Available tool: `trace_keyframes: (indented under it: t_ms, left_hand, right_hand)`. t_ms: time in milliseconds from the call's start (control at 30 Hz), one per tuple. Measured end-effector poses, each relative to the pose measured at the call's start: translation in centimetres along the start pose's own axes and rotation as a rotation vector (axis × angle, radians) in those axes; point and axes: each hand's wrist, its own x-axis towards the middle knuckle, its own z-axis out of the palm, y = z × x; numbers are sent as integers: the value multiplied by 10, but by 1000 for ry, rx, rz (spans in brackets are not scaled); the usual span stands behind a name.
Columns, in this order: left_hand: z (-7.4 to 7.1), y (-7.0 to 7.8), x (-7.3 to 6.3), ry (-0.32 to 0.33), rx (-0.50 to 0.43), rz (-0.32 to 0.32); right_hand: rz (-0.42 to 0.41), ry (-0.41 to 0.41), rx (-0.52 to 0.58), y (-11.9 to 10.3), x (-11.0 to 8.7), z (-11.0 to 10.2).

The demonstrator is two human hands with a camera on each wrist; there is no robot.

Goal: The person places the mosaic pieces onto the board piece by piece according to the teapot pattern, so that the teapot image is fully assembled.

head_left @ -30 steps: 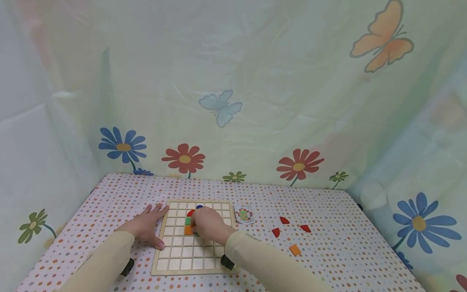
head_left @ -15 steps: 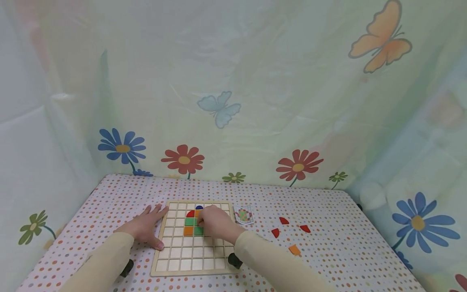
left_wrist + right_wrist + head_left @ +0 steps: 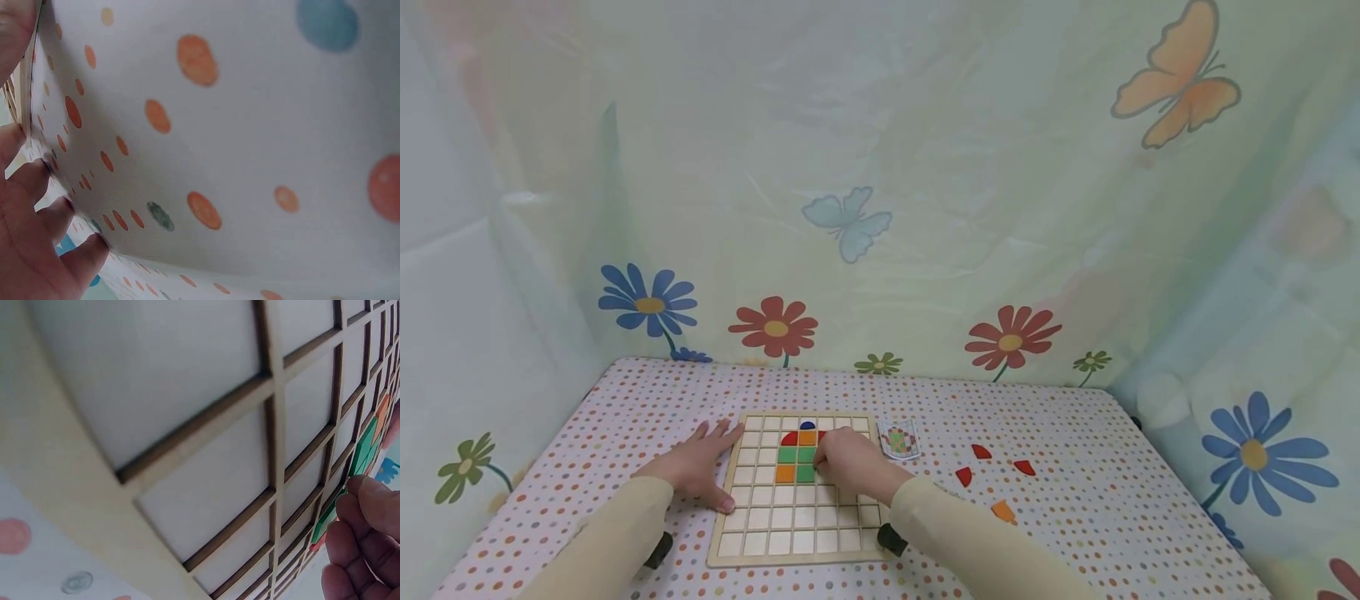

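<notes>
My left hand [image 3: 693,468] lies with spread fingers along the left edge of a wooden grid board [image 3: 760,544]. The left wrist view shows its fingertips on the cloth and board edge. My right hand [image 3: 852,465] is over the middle of the grid, thumb and index fingertip together, other fingers curled. In the right wrist view these fingertips are right at the green tiles [image 3: 364,449]; I cannot tell whether they pinch one. In the board's cells sit an orange square [image 3: 785,474], red rounded pieces [image 3: 789,438] and a blue rounded piece [image 3: 807,426].
A pattern card [image 3: 899,439] lies off the board's right edge. Farther right on the dotted cloth are several loose pieces: red quarter-round ones [image 3: 981,452] and an orange one [image 3: 1003,511]. A printed curtain [image 3: 925,275] stands behind the table.
My right hand has shifted right across the grid, uncovering green and orange squares and a bit of red piece. My left hand stays at the board's edge.
</notes>
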Motion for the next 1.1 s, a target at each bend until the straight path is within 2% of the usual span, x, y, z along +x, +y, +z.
trace_keyframes:
  t_ms: [200, 367, 567, 833, 1100]
  left_hand:
    - [1, 1, 1, -11, -2, -2]
    - [-1, 7, -2, -7, 11, -3]
    - [-5, 12, -6, 14, 36, 11]
    - [-5, 7, -3, -13, 32, -2]
    - [-4, 2, -3, -27, 30, 7]
  right_hand:
    - [-4, 28, 35, 5, -5, -4]
    - [-7, 53, 146, 21, -21, -20]
    - [22, 57, 229, 53, -54, -35]
    - [102, 74, 231, 105, -110, -37]
    - [206, 40, 280, 139, -152, -31]
